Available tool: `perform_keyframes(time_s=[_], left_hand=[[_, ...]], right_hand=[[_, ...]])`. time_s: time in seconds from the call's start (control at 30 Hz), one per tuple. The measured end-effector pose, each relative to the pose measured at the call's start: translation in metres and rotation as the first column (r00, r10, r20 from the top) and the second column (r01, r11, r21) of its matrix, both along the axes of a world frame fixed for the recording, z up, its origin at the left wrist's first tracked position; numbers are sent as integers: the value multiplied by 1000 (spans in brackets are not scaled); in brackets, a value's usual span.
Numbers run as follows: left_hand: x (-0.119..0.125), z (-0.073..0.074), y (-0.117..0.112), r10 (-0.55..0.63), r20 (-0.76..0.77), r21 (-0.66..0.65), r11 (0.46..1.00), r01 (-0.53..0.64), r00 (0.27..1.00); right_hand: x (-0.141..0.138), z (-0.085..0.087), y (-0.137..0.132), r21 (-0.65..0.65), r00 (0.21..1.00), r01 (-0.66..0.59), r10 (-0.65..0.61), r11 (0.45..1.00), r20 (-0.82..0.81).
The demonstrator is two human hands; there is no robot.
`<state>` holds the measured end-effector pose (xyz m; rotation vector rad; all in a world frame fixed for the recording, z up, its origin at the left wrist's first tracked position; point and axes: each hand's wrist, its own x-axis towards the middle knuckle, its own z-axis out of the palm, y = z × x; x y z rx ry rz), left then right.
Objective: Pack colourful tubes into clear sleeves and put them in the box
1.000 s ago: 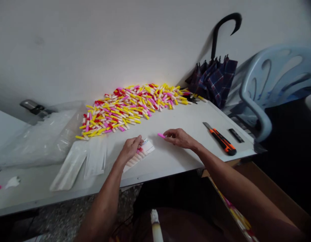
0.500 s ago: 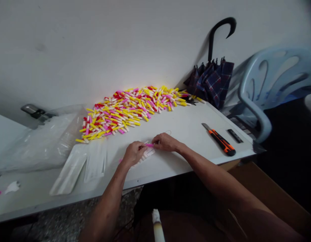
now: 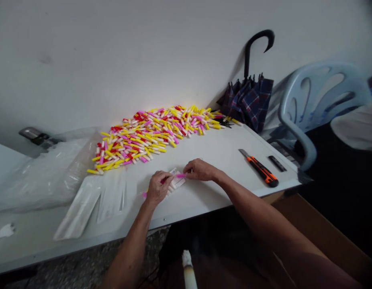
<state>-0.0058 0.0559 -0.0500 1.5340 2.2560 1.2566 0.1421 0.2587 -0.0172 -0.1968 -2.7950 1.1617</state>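
Pink tube (image 3: 181,175) shows between the hands (image 3: 200,169), its ends unclear.

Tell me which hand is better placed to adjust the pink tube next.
Right, most likely: the right hand appears to pinch one end of the pink tube, while the left hand lies over part of the white card.

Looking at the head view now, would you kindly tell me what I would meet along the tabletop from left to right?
White scrap, clear plastic sleeves, left hand, pink-tipped piece, right hand, orange-and-black utility knife, small black case.
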Motion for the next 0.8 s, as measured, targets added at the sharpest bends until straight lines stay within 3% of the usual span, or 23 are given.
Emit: perform_keyframes(time_s=[0.13,0.27,0.47,0.67,0.8], left_hand=[[1,-1,1,-25,7,9,1000,25,1000],[-2,-4,1,12,37,7,1000,-12,999],[-6,-6,2,10,63,-28,1000,-8,998],[-4,-7,4,40,3,-62,997,-40,999],[-1,-8,3,93,32,-14,996,-93,995]], right_hand=[[-10,-20,-13,-188,997,-54,43,981,-62],[-7,-40,-24,-461,998,-20,-11,887,-65],[1,-44,-33,-416,983,102,-156,904,-98],[6,-43,-44,-432,986,57,-118,900,-116],[12,-47,-46,-502,987,-60,-23,863,-158]])
